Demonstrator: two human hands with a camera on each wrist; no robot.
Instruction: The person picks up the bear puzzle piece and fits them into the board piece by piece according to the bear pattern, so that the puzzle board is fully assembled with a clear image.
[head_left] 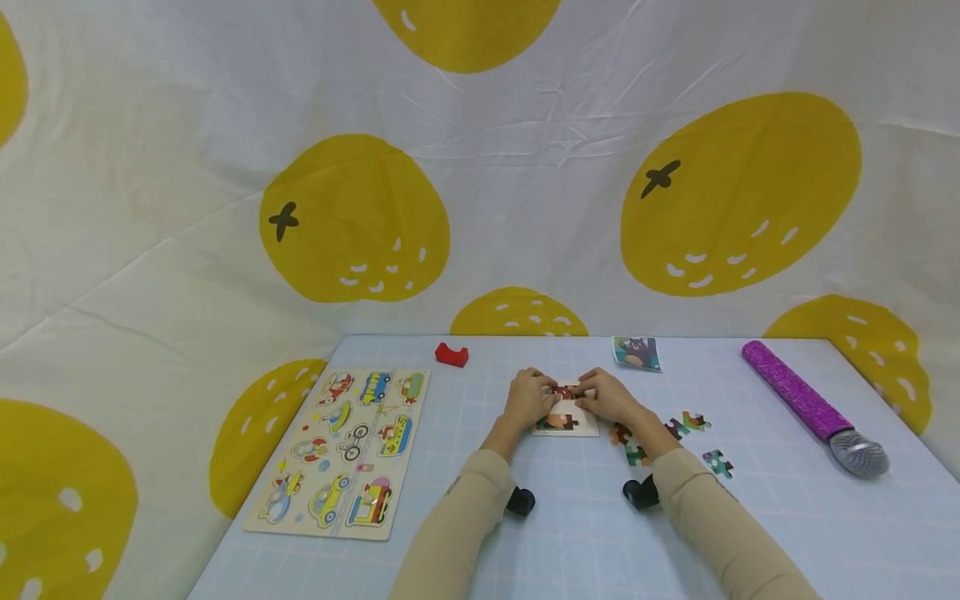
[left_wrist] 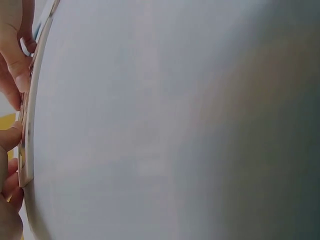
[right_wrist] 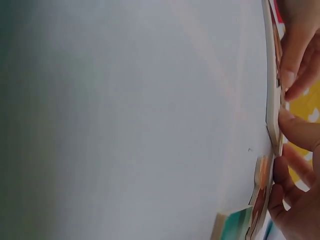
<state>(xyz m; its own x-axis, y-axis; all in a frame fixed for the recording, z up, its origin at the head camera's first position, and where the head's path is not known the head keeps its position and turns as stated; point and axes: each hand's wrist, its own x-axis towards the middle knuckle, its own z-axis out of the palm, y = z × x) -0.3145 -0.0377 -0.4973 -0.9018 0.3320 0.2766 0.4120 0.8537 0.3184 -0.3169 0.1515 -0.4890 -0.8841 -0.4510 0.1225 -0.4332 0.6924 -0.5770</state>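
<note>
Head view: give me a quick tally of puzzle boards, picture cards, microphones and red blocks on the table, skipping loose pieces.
Puzzle boards: 2, the large board and the small board
Picture card: 1
Microphone: 1
Red block: 1
Total: 5

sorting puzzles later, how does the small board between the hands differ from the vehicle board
The vehicle board is much larger than the small board. Vehicle pictures spread across the vehicle board; the small board has a bare pale area. The left hand and right hand touch the small board; neither touches the vehicle board. Both boards lie on the table.
</note>
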